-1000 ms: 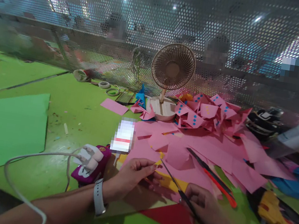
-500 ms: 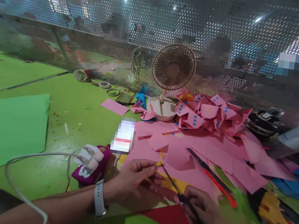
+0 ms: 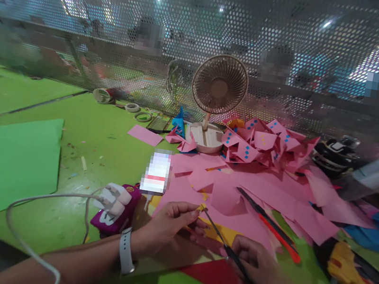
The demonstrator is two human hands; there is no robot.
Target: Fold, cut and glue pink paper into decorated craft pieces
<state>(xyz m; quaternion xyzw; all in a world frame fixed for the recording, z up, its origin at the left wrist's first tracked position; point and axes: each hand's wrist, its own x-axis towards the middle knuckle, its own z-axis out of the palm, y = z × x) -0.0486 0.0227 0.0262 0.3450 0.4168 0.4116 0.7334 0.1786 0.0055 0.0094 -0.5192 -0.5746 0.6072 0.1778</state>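
My left hand (image 3: 177,219), with a white watch strap on its wrist, pinches a small yellow piece of paper (image 3: 201,208) between thumb and forefinger. Closed around the dark handle of a slim pair of scissors (image 3: 216,231) is my right hand (image 3: 253,262). The thin tips point up and left and meet the yellow piece at my left fingertips. Whether the blades are apart is too small to tell. Below both hands lies a red paper triangle (image 3: 220,279), and a yellow sheet (image 3: 223,234) shows behind them on the pink paper (image 3: 232,192).
A small fan (image 3: 218,89) stands at the back beside a heap of folded pink paper (image 3: 268,142). A lit phone (image 3: 156,170) and a purple box with a white charger (image 3: 116,207) are left of my hands. A red-and-black cutter (image 3: 270,224) and yellow tool (image 3: 358,279) lie right.
The scissors' tips have come from just above my left fingertips onto the yellow piece, which now shows more plainly. My right hand has shifted slightly left; my left hand stays in place.
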